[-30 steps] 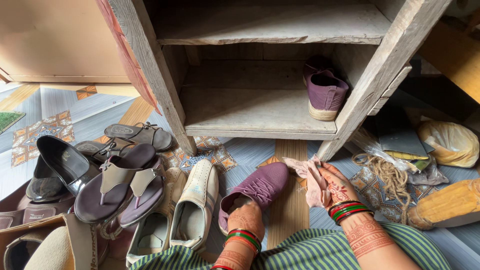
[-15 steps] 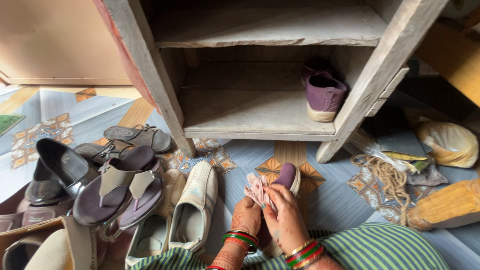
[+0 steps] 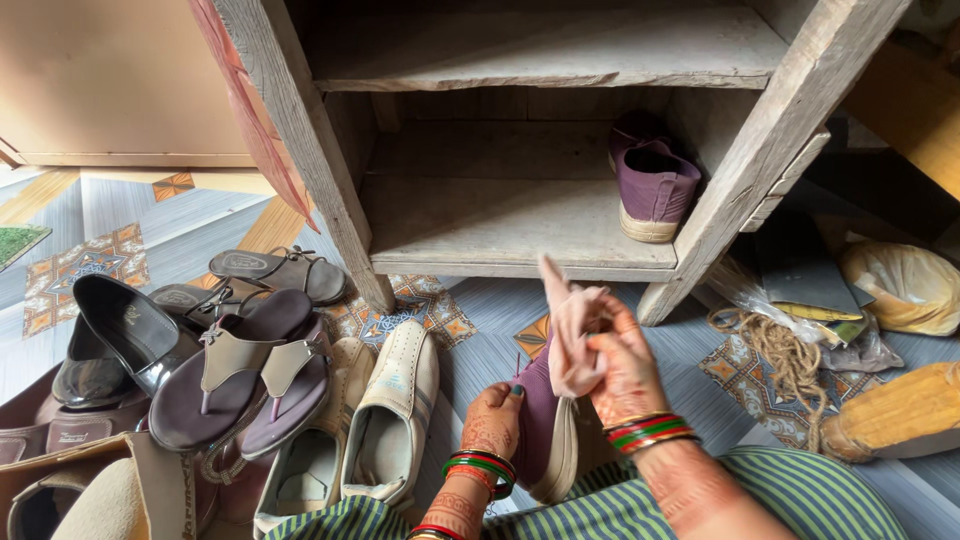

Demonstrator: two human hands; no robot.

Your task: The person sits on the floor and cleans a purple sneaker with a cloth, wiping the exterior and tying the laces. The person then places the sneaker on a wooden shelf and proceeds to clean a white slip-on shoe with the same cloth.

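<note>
Purple shoe [image 3: 541,420]: tipped on its side low in front of the person, pale sole edge turned to the right, just above the striped green lap [image 3: 760,500].
Left hand [image 3: 492,422]: fingers curled around the shoe's left side, grasping it; red and green bangles at the wrist.
Right hand [image 3: 625,365]: closed on a pink cloth [image 3: 572,325], pinched between thumb and fingers; bangles at the wrist here too.
Pink cloth: bunched, one corner sticking up, its lower part touching the shoe's upper edge.
Matching purple shoe [image 3: 652,182]: upright on the lower board of the wooden rack [image 3: 500,225], at its right end, heel facing out.
Rack: rough grey timber, the top shelf bare in what shows.
Floor left: a pair of cream shoes [image 3: 385,415] just beside the left hand, then brown thong sandals [image 3: 245,375], black loafers [image 3: 125,335] and flat brown sandals [image 3: 280,270] near the rack's post.
Floor right: a coil of rope [image 3: 785,355], a yellowish bag [image 3: 900,285], a dark flat sheet [image 3: 795,265].
Floor [image 3: 150,215]: patterned tile print in blue, orange and tan.
</note>
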